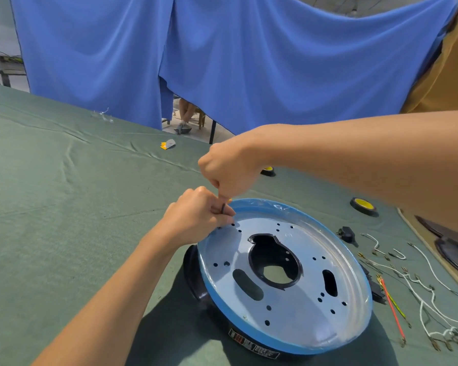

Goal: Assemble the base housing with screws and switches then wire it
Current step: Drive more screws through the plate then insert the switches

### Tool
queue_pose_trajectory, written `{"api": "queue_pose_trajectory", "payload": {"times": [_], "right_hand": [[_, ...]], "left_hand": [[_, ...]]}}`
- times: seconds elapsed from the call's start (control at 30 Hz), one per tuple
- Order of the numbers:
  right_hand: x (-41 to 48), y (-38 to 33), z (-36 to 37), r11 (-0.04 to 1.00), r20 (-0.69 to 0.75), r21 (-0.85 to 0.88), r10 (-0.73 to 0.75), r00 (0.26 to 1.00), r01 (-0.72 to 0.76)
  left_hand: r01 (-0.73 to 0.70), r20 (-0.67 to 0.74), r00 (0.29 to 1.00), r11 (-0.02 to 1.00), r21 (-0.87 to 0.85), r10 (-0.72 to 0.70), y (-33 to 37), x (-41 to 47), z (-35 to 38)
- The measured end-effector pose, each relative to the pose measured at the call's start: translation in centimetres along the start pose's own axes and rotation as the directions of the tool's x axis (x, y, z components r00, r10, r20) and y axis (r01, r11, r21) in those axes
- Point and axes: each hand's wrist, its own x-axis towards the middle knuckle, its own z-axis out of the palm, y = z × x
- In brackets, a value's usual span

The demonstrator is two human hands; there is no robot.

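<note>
Step in hand, as I judge it: fixing a fastener at the far-left edge of the round base housing, silver metal plate with blue rim on a black body, which sits on the green cloth-covered table.

- The left hand pinches a small dark ring-like part just above the small screw holes near the rim.
- The right hand is a tight fist directly above. What it grips is hidden, so I cannot tell; a yellow bit peeks out below it, maybe a tool.

To do it well:
- Seat the part square over one hole.
- Keep the tool vertical.
- Steady the housing with the left wrist so it does not rock.
- Start the threads gently.

The white and red loose wires and the small black switch block lie well apart at right, not yet fitted.
</note>
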Motion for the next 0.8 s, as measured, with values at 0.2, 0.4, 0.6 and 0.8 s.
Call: {"api": "queue_pose_trajectory", "payload": {"times": [0.2, 0.4, 0.6, 0.8], "right_hand": [[0.7, 1.8, 0.7, 0.785, 0.302, 0.513, 0.215, 0.929, -0.348], [-0.2, 0.7, 0.5, 0.931, 0.183, 0.269, 0.202, 0.962, -0.247], [-2.5, 0.4, 0.5, 0.979, -0.151, -0.181, -0.126, 0.980, 0.098], [-1.8, 0.1, 1.8, 0.965, -0.204, -0.203, -0.207, 0.957, 0.166]], "left_hand": [[0.020, -0.042, 0.999, 0.991, 0.131, -0.015, 0.2, -0.1, 0.2], [0.019, -0.031, 0.999, 0.988, 0.152, -0.014, 0.4, -0.1, 0.1], [0.005, -0.004, 1.000, 0.993, 0.116, -0.005, 0.3, -0.1, 0.0], [-0.022, 0.040, 0.999, 0.998, -0.065, 0.025, 0.0, 0.0, 0.1]]}}
